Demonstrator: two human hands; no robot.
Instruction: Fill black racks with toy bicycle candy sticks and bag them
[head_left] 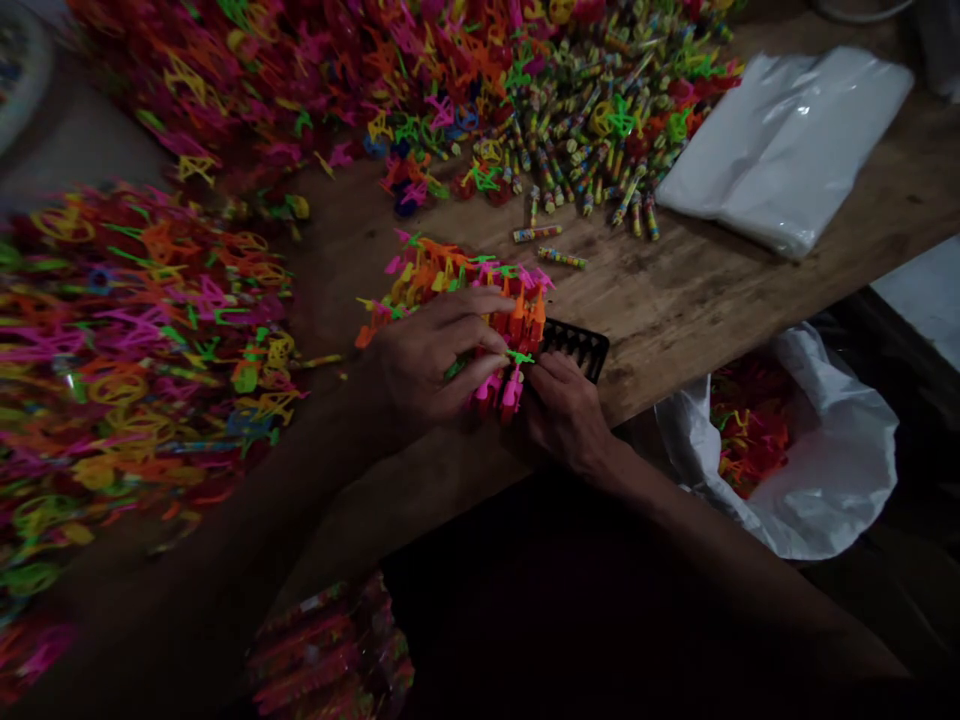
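Head view, frame centre: left hand (420, 365) grip curled over bundle of bright plastic toys (465, 285) on black tray (577, 345). Right hand (562, 405) pinches pink toy (512, 388) at tray's near edge. Tray mostly hidden. Left heap (127, 340) blurred.

Both hands, left (427, 365) and right (564, 408), meet, fingers curled

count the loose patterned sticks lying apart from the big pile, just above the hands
2. One patterned stick lies nearest the pile's edge; the other lies just right and below it, on the bare wooden table. Others may be hidden in the pile.
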